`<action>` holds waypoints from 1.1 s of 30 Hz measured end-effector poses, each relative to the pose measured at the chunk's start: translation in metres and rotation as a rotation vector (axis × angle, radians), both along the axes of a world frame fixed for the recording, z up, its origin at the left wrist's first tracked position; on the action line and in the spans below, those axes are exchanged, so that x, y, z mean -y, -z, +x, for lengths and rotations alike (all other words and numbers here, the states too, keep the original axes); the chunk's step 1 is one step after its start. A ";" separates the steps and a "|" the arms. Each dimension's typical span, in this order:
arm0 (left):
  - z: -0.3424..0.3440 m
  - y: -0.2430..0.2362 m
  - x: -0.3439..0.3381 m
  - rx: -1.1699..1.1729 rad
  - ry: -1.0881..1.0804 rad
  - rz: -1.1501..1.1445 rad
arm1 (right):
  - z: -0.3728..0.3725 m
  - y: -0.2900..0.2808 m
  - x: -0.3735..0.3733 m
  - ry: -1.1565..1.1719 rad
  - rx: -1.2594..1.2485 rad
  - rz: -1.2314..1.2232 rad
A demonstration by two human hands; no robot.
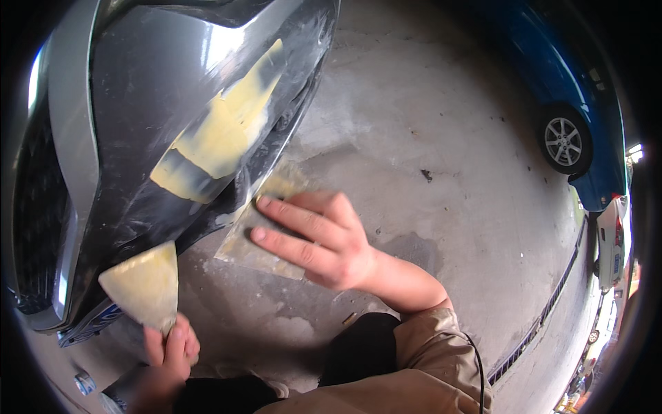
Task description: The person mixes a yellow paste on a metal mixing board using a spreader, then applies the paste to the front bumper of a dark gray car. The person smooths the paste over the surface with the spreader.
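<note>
A dark car bumper (pixel 141 96) fills the upper left, with a long patch of yellowish body filler (pixel 224 131) smeared across its corner. My left hand (pixel 174 348) grips a putty knife (pixel 143 286) by its handle; the fan-shaped blade points up and carries a pale yellow film. In my right hand (pixel 338 245) is a thin, flat, rectangular filler spreader (pixel 238 243), stained with yellowish residue. Two fingers press along its face, while the thumb is hidden behind it. The spreader's far edge lies close by the bumper's lower edge; I cannot tell whether they touch.
Grey concrete floor (pixel 427 103) with damp-looking stains stretches to the right. A blue car (pixel 600 124) stands at the far right, with a white car (pixel 610 241) beyond it. A dark drain grate (pixel 541 321) crosses the floor. A small can-like object (pixel 84 383) is at the lower left.
</note>
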State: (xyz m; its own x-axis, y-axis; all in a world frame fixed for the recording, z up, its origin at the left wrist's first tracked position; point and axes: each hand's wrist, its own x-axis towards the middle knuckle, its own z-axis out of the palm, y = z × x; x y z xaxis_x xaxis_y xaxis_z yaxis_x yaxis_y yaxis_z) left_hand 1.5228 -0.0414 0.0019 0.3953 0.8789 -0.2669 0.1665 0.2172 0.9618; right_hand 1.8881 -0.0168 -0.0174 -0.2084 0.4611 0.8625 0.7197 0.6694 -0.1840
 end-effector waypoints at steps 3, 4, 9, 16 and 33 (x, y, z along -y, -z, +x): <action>-0.021 0.001 0.019 -0.361 0.248 0.436 | 0.019 -0.003 -0.019 0.175 0.070 0.186; -0.023 0.000 0.029 -0.178 0.207 0.411 | 0.024 -0.004 -0.027 0.194 0.057 0.212; -0.013 -0.014 0.055 0.026 -0.066 -0.057 | 0.032 -0.015 -0.079 0.267 0.113 0.289; -0.001 -0.021 0.046 0.008 -0.058 -0.131 | 0.028 -0.015 -0.124 0.225 0.076 0.374; -0.018 -0.006 0.047 -0.017 -0.135 -0.185 | 0.016 0.074 -0.144 0.262 -0.040 0.348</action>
State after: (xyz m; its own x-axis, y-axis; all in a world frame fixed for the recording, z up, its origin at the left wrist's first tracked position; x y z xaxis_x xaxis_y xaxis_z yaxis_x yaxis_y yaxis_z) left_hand 1.5052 -0.0882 0.0083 0.2710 0.8590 -0.4343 0.1395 0.4114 0.9007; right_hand 1.9043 0.1269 -0.0912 -0.0860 0.1741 0.9810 0.8706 0.4918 -0.0110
